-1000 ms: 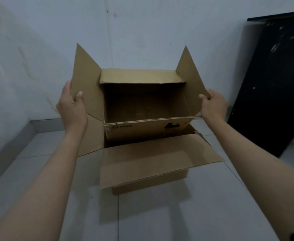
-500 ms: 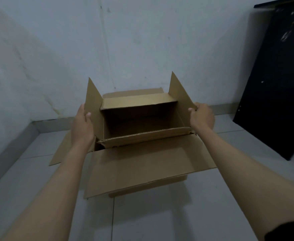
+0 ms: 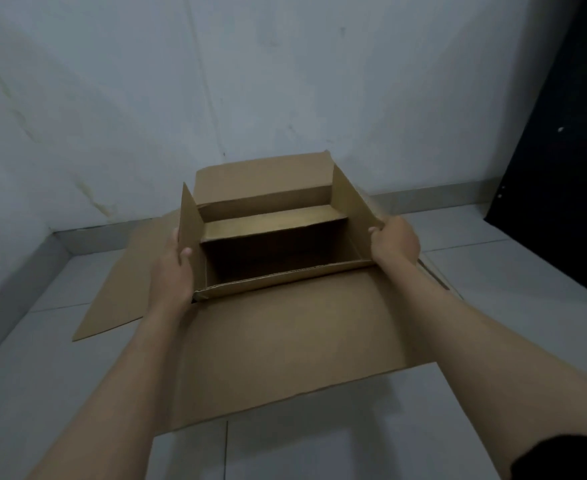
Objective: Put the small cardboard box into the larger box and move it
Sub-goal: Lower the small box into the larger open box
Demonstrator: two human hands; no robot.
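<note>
The small cardboard box (image 3: pixel 278 223), open-topped with its side flaps standing up, sits down inside the larger cardboard box (image 3: pixel 285 341), whose wide flaps lie spread out on the floor. My left hand (image 3: pixel 172 271) grips the small box's left flap, thumb on the inner side. My right hand (image 3: pixel 394 242) holds the small box's right flap near its front corner. The small box's dark inside looks empty. The larger box's walls are mostly hidden by its front flap and my arms.
A white wall (image 3: pixel 250 81) stands close behind the boxes, with a grey skirting at its foot. A black panel (image 3: pixel 562 185) leans at the right. The floor (image 3: pixel 320 452) is pale grey tile. The room's corner lies to the left.
Both hands have lowered the small box from above the larger box down into it. Its rim now sits level with the larger box's opening, and the view has tilted downward.
</note>
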